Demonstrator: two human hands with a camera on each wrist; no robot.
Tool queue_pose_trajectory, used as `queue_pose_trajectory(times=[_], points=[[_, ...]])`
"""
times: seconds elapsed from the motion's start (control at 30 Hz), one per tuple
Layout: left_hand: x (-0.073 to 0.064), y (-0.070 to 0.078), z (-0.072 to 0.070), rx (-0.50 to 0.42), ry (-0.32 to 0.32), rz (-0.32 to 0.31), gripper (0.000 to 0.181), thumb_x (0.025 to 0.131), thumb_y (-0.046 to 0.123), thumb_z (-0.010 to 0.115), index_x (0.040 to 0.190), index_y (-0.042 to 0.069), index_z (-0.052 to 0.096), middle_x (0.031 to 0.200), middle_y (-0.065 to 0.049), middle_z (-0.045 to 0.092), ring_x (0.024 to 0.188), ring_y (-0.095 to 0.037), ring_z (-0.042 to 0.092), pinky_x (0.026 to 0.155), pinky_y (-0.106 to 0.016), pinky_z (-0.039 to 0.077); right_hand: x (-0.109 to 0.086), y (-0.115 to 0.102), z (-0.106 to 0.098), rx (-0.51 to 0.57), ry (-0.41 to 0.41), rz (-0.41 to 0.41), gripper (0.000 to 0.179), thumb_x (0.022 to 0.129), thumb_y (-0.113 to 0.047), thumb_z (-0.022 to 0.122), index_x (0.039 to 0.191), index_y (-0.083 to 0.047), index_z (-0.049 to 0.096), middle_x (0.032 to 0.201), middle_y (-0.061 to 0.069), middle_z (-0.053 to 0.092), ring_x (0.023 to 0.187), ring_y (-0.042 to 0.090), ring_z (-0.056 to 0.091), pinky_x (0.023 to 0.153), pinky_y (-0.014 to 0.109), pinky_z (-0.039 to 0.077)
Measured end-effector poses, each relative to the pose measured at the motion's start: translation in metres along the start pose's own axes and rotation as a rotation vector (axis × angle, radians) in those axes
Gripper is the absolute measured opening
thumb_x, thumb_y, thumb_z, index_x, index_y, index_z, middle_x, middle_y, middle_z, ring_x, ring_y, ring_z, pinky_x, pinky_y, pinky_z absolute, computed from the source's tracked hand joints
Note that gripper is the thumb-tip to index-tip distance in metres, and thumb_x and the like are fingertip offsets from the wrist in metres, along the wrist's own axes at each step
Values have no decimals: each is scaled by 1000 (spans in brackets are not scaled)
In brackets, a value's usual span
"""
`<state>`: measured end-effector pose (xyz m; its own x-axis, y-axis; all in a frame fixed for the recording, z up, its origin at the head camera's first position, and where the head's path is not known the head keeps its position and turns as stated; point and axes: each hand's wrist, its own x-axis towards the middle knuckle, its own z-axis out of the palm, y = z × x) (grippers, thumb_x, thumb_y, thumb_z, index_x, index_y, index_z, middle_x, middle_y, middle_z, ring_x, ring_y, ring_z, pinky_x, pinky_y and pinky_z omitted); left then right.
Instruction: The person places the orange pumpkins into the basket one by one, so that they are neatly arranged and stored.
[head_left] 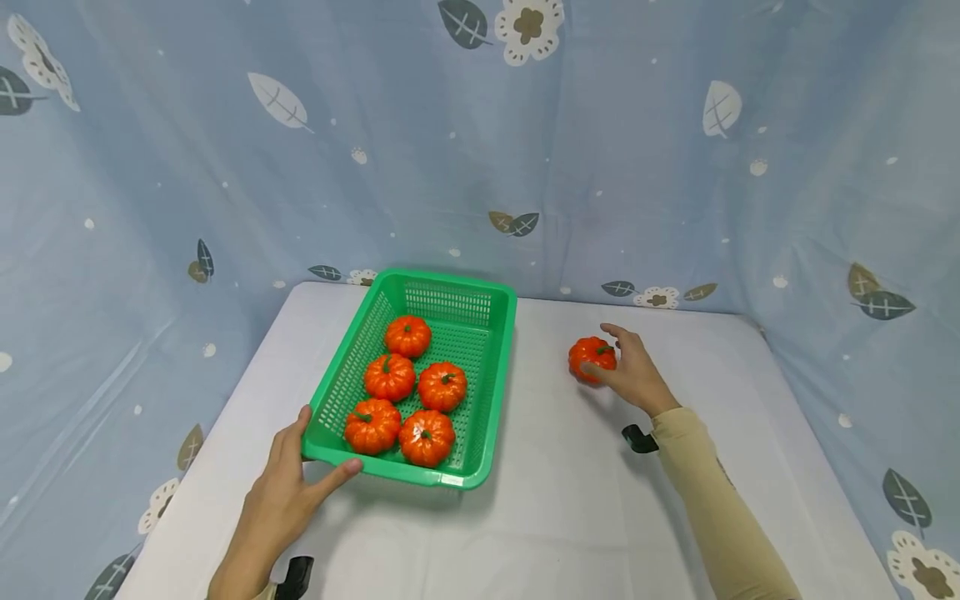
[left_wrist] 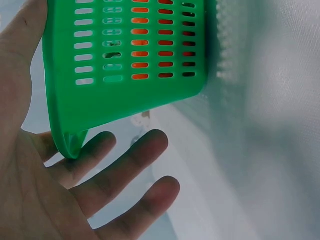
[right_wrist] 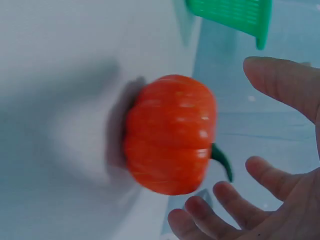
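A green plastic basket [head_left: 491,400] holds several small orange pumpkins [head_left: 426,437] with green stems. My left hand [head_left: 277,492] touches its near left corner, thumb along the front rim and index finger at the side. The left wrist view shows the other fingers [left_wrist: 130,167] spread and fairly straight beside the slotted basket wall [left_wrist: 125,102]. Right of the basket, a single orange pumpkin [right_wrist: 170,135] sits on the table. My right hand [head_left: 633,375] is around it from the right, thumb and fingers apart; in the right wrist view a gap shows between the fingertips and the pumpkin.
White cloth covers the table [head_left: 555,517]. A blue curtain [head_left: 420,150] with leaf and flower prints hangs behind and at both sides. Each wrist wears a black strap [head_left: 639,439], and beige sleeves cover the arms.
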<state>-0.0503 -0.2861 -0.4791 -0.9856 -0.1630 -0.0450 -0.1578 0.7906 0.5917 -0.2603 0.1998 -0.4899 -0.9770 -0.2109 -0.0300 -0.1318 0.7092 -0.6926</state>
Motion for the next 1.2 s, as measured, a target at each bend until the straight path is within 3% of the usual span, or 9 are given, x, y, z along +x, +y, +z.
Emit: queue_pose_trajectory(times=[0.13,0.43,0.57,1.2], points=[[0,1,0,1,5,2,115,86,68,68,165,15,3,158,-23,29,129,-51,47,88,-69,43,1,7,4,-7,-2,25,91,91,-42,76,157,0,29,153,32,32,137,48,36,109,65,34],[-1,4,-2,4,-12,-12,116,86,68,68,165,13,3,158,-22,28,127,-49,49,88,-69,44,5,18,12,52,-19,82,91,87,-32,81,157,-4,30,153,25,36,131,45,42,108,60,38],[-1,4,-2,7,-17,-15,116,86,68,68,165,13,3,158,-22,28,126,-47,50,87,-68,45,6,18,16,24,-25,84,86,87,-26,81,156,-6,33,149,26,37,133,46,42,110,62,35],[-1,2,-1,11,-2,-6,115,86,67,69,165,15,3,158,-21,29,128,-48,49,88,-67,45,5,21,21,2,-13,75,87,86,-31,84,155,-8,35,147,27,38,133,47,41,109,66,33]])
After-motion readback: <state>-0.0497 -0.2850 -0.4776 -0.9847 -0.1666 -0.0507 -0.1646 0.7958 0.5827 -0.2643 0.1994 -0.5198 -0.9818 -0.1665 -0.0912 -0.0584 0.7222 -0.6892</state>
